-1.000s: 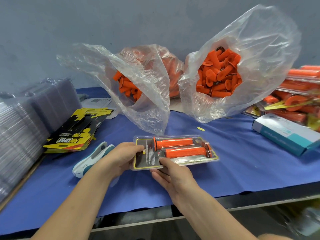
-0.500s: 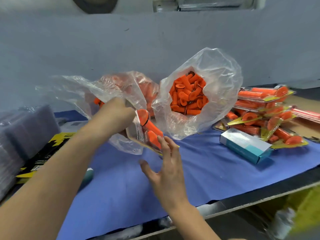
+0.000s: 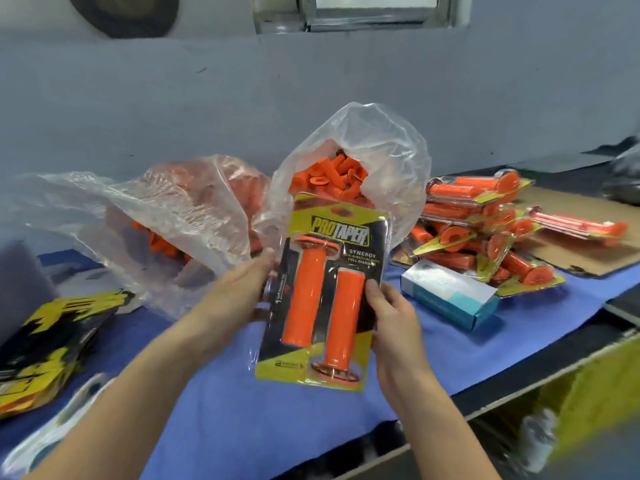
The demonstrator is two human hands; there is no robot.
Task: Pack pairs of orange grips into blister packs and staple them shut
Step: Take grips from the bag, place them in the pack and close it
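A filled blister pack (image 3: 325, 292) with a yellow-black printed card and two orange grips is held upright above the blue table, its front toward me. My left hand (image 3: 239, 292) grips its left edge, fingers behind the pack. On the right edge, my right hand (image 3: 394, 317) grips with the thumb on the front. Behind the pack stand two clear bags of loose orange grips: the right bag (image 3: 349, 168) and the left bag (image 3: 187, 209).
A pile of finished packs (image 3: 485, 233) lies at the right on cardboard. A white-teal box (image 3: 450, 296) sits before it. Printed cards (image 3: 48, 337) are stacked at the left, with a stapler (image 3: 59, 424), blurred, near the table's front edge (image 3: 519, 396).
The pack lay flat on the table under both hands. It was lifted, swung up by my left hand, and is now held upright in both hands. The camera view has tilted up and right.
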